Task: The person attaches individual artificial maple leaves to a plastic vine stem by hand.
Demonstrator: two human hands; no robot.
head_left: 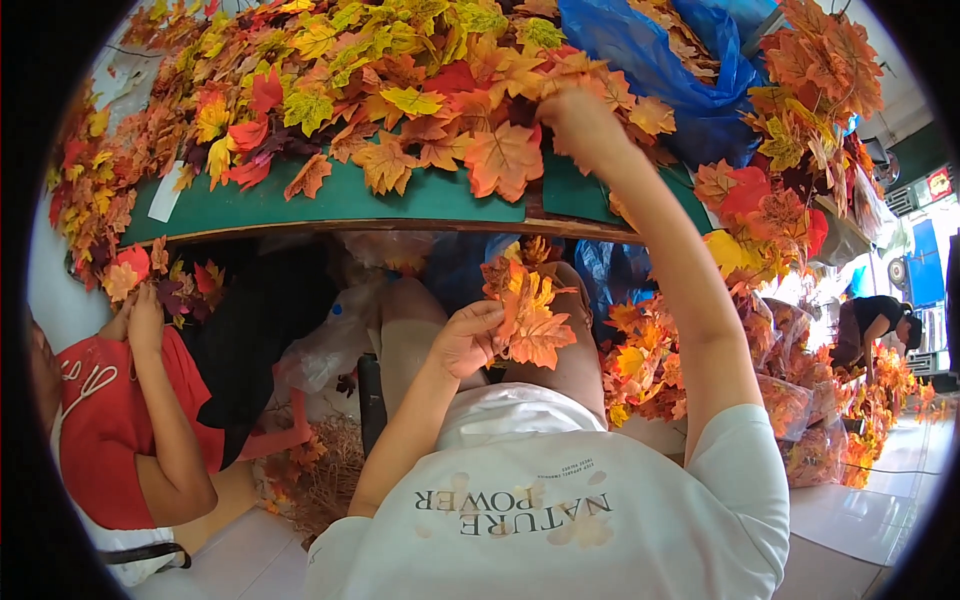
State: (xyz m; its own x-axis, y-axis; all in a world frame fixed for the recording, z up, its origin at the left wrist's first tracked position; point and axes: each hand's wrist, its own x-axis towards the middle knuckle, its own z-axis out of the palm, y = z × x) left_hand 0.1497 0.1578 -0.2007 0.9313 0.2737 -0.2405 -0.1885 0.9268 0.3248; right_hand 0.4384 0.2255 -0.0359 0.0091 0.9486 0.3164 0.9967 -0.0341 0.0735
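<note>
My left hand (470, 336) is closed on the stems of a small bunch of artificial maple leaves (536, 318), orange with some yellow, held above my lap. My right arm stretches forward over the table edge. At its end, my right hand (583, 128) is in the heap of artificial leaves (420, 75), among orange and red ones. Its fingers are blurred and partly lost against the leaves, so whether they grip one is unclear. Just below that hand, a large peach-orange leaf (503, 160) hangs at the table's front edge.
The green tabletop (400, 205) ends in a curved edge before me. Blue plastic bags (655, 70) lie at the back right. A person in a red top (130, 430) handles leaves on my left. Leaf garlands (650, 350) and bagged leaves (790, 400) stand right. Another person (880, 325) bends farther off.
</note>
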